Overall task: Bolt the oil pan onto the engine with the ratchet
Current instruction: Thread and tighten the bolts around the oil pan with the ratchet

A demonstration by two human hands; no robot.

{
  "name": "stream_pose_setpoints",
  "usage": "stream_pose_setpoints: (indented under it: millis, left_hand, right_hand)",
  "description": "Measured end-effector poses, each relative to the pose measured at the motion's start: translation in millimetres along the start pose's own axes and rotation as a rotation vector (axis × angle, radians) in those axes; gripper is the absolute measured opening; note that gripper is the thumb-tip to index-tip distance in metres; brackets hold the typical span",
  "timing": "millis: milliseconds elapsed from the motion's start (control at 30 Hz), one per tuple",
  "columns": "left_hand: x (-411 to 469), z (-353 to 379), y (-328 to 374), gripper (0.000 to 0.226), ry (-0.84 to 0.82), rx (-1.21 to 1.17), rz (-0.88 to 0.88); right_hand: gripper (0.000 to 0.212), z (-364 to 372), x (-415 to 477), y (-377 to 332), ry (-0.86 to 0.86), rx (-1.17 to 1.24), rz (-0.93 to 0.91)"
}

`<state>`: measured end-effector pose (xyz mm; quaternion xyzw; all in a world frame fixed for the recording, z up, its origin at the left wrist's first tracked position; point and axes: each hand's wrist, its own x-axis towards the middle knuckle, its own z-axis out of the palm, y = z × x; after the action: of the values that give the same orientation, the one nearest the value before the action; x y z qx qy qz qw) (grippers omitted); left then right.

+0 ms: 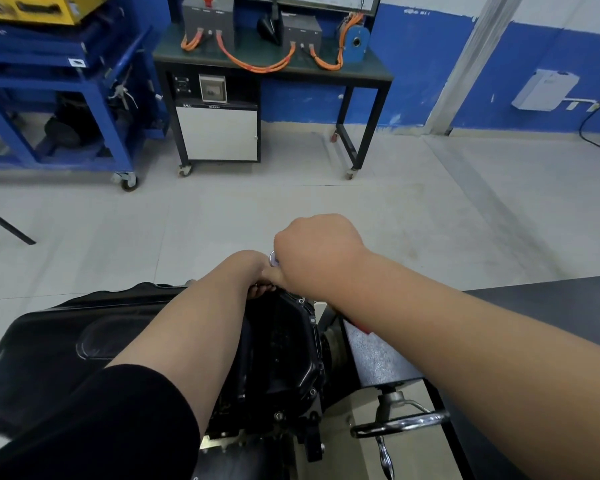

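Observation:
The black oil pan [59, 344] lies on the engine [284, 351] at the lower left and centre. At the pan's far edge both hands meet. My right hand [317, 251] is a closed fist around the ratchet [273, 259], of which only a small shiny metal end shows at the fist's left side. My left hand [253, 271] reaches to the same spot with its fingers curled down at the pan's rim, just under the right fist; what they hold is hidden. Bolt heads show along the engine's flange [313, 391].
A chrome crank handle [395, 426] sticks out of the engine stand at the lower right, beside a dark table [551, 299]. Across the tiled floor stand a blue wheeled cart [59, 98] and a black bench [271, 81] with orange cables.

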<state>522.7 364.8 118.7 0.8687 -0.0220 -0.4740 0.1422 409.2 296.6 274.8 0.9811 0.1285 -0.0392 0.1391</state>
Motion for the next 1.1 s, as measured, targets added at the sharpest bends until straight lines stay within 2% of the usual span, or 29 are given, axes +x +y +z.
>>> stream_pose_setpoints:
  millis: [67, 167, 267, 333, 467, 567, 700, 800, 900, 1000, 1100]
  left_hand:
    - [-2, 0, 2, 0.04, -0.025, -0.032, -0.042]
    - [-6, -2, 2, 0.039, -0.21, -0.054, -0.043]
    - [-4, -1, -3, 0.034, -0.128, -0.085, 0.021]
    - [-2, 0, -5, 0.034, -0.108, -0.117, 0.018]
    - [-6, -3, -4, 0.032, -0.108, -0.085, -0.017]
    - [-8, -4, -6, 0.031, -0.003, -0.028, 0.042]
    - [-17, -14, -10, 0.016, 0.313, 0.073, 0.285]
    - [-29, -23, -15, 0.024, 0.323, 0.106, 0.36]
    - [-34, -33, -29, 0.023, 0.366, 0.174, 0.43]
    - [-38, -29, -45, 0.015, 0.468, 0.173, 0.525]
    - [-44, -8, -47, 0.017, 0.542, 0.112, 0.604]
  right_hand:
    - [0.027, 4, 0, -6, -0.033, -0.015, 0.023]
    - [0.02, -1, -1, 1, -0.046, -0.024, -0.008]
    - [0.011, -3, 1, 12, -0.001, -0.068, -0.228]
    - [0.014, -2, 5, 18, 0.044, -0.064, -0.312]
    - [0.017, 9, 16, 16, 0.021, 0.105, -0.213]
    - [0.02, 19, 25, 14, -0.034, 0.227, -0.147]
    - [0.021, 15, 34, 21, -0.084, 0.302, -0.174]
    - [0.025, 11, 39, 22, -0.092, 0.335, -0.207]
    - [0.029, 10, 45, 21, -0.047, 0.353, -0.225]
    - [0.028, 11, 49, 18, -0.025, 0.322, -0.223]
    - [0.03, 12, 50, 14, -0.034, 0.245, -0.21]
